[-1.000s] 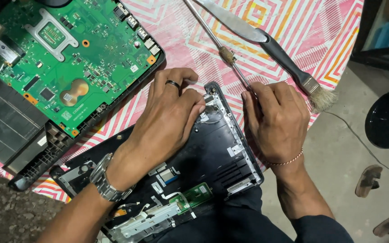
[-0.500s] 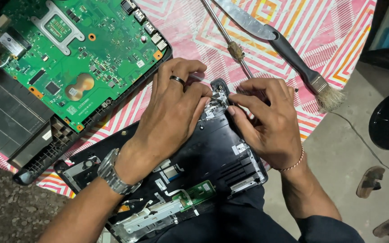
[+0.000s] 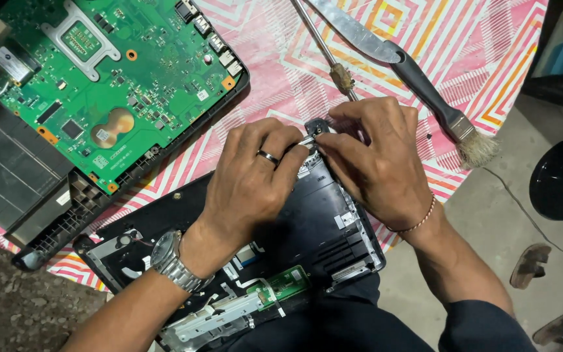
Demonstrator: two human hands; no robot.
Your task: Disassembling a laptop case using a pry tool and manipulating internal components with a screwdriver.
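- Head view: left hand and right hand meet at the far corner of the black laptop shell, fingers pressed together, pinching a small metal part.
- Screwdriver and brush lie just beyond the fingertips.
- Green board sits well left; bare striped cloth between.

free: patterned cloth between boards | blocked: brush, screwdriver beyond hands
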